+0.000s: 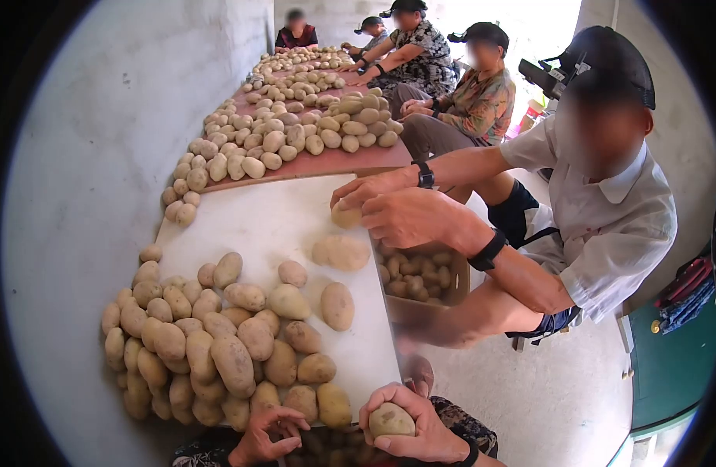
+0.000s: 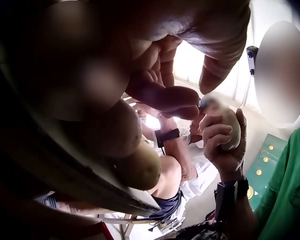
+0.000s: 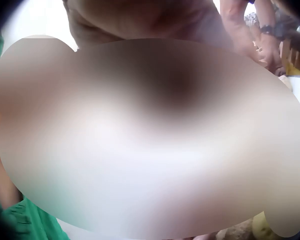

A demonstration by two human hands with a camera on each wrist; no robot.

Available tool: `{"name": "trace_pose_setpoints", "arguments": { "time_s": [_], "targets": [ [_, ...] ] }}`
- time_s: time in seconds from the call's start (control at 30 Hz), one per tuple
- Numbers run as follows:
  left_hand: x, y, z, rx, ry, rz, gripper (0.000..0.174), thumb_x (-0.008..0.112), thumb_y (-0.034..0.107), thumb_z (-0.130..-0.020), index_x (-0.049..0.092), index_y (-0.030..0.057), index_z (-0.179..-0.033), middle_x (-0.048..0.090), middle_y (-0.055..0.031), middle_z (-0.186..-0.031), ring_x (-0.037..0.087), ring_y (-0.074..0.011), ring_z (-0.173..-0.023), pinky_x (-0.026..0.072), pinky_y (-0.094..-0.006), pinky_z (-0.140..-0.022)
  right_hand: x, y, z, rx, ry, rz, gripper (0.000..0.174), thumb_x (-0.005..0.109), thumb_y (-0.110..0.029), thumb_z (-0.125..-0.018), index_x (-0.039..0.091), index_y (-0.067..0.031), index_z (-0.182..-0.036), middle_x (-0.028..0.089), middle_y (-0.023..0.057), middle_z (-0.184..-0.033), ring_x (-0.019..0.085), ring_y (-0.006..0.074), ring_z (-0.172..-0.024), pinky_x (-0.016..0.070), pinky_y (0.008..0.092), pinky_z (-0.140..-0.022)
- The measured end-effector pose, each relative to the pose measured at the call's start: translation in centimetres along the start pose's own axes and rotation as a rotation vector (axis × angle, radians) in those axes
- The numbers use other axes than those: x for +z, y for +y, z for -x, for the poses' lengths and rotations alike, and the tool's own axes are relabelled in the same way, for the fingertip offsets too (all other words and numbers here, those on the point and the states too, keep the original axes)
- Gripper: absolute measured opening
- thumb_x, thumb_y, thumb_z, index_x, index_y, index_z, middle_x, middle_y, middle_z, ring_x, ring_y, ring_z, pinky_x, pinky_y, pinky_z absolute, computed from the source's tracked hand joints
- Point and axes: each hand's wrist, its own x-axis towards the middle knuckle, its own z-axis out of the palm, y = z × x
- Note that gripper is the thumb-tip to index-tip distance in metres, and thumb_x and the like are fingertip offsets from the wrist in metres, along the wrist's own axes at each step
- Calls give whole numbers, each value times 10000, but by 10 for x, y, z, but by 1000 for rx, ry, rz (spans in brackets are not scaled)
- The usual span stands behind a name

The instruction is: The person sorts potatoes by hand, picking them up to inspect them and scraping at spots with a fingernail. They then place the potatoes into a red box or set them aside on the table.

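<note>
At the table's near edge, my right hand [image 1: 432, 440] grips a potato [image 1: 392, 420] with a dark mark on its upper side. To its left, my left hand [image 1: 266, 437] is held by the potato pile [image 1: 190, 350], fingers bent and apart, nothing visibly held. The left wrist view has the left hand [image 2: 185, 35] close up, with a gap between thumb and fingers, and beyond it the right hand [image 2: 222, 150] round the potato [image 2: 232, 131]. Blur covers most of the right wrist view, hiding the right hand's hold.
A white board [image 1: 241, 210] bears the pile and several loose potatoes. Across it, a person in a white shirt [image 1: 614, 202] handles a potato [image 1: 344, 215] above a box of potatoes [image 1: 416, 272]. More potatoes [image 1: 295, 136] and people line the reddish table [image 1: 350, 161] behind.
</note>
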Motion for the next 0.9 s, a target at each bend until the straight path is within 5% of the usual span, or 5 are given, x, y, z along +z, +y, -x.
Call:
{"name": "trace_pose_setpoints", "arguments": {
  "time_s": [0.1,0.47,0.5,0.53,0.9],
  "targets": [
    [3,4,5,43,-28,-41,392,682,100,-790,535,-11,-1136,649,-140,-998,647,-165,-768,529,-285,-707,-5,13,-3,160,-26,-159,371,633,-117,-803,453,-75,-1125,580,113,-978,583,175,-776,488,292,-704],
    [-4,28,33,178,-113,-119,315,684,42,-782,589,-1,-1080,660,-83,-945,633,-111,-694,507,-234,-619,8,44,-37,-5,120,-467,232,589,-80,-802,511,-58,-1019,579,109,-948,579,174,-772,499,300,-672],
    [-6,24,40,140,-81,-91,443,707,389,-814,597,90,-1122,637,-57,-960,619,-176,-732,511,-278,-636,11,39,-41,26,150,-457,213,587,-87,-795,505,-65,-990,571,116,-919,573,189,-756,497,314,-666],
    [-8,24,47,133,-72,-78,443,707,389,-814,597,90,-1122,637,-57,-960,619,-176,-732,511,-278,-636,10,40,-45,2,131,-443,209,587,-100,-794,509,-71,-985,562,114,-892,569,189,-747,494,315,-658],
    [-23,29,66,310,-18,-165,253,697,60,-738,628,29,-980,657,-65,-854,618,-104,-609,477,-225,-536,-3,65,-65,2,247,-306,228,592,-194,-820,498,-97,-1004,552,91,-879,569,173,-721,490,293,-628]
  ]
}}
